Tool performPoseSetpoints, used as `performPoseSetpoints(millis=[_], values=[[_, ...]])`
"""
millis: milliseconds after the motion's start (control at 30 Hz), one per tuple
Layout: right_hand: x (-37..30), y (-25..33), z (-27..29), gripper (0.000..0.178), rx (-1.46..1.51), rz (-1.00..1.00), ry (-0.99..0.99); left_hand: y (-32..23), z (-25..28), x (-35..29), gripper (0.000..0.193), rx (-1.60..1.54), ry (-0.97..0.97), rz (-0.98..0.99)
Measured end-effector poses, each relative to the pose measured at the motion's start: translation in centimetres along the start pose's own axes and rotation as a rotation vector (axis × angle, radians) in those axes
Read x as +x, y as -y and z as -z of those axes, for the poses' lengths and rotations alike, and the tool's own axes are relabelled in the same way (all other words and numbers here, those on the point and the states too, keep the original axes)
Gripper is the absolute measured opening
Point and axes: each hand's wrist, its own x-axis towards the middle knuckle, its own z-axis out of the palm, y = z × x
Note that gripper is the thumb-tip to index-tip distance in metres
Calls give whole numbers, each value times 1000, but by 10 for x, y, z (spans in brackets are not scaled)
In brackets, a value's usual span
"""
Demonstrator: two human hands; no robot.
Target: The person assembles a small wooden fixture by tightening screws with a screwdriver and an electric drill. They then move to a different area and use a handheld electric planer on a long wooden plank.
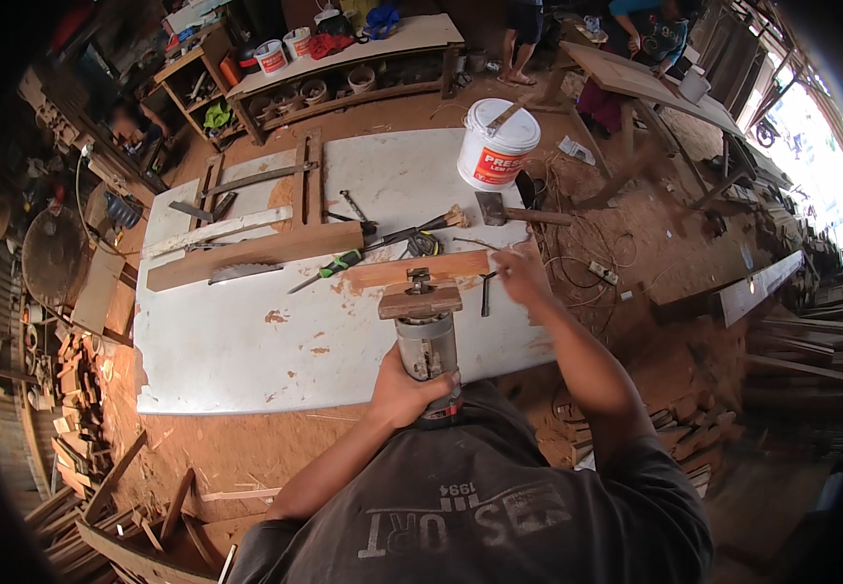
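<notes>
My left hand [404, 391] is wrapped round the grey cylindrical body of a trim router [428, 352], held upright close to my chest at the table's near edge. A wooden base plate [419, 303] is on its upper end, with the metal fitting [419, 281] above it. Just beyond lies a reddish wooden strip [460, 265], partly behind the fitting. My right hand [523, 280] is closed at the strip's right end; what its fingertips hold is hidden. A black T-shaped wrench [485, 295] lies beside that hand.
On the white tabletop [227, 350] are a green-black screwdriver [334, 266], tape measure [424, 244], brush [452, 218], hammer [514, 213], long board [266, 255] and wooden frame [307, 180]. A white bucket [499, 146] stands far right. Cables [587, 258] trail beyond; people [650, 39] are farther back.
</notes>
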Motion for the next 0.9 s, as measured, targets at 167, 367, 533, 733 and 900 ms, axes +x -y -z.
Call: performPoseSetpoints(millis=[167,367,533,733,900], values=[[-28,18,-25,38,-444,320,226,-3,6,-7,57,8,-41,-44],[-39,26,5,30,-141,-45,315,-1,8,-1,72,-24,-48,-36],[-73,70,59,18,966,-673,190,-7,5,3,73,25,-72,-31],[-105,148,140,47,1362,-586,167,-24,-10,14,74,31,-10,-44],[-122,190,175,65,994,-427,223,-26,-12,23,74,27,60,-42]])
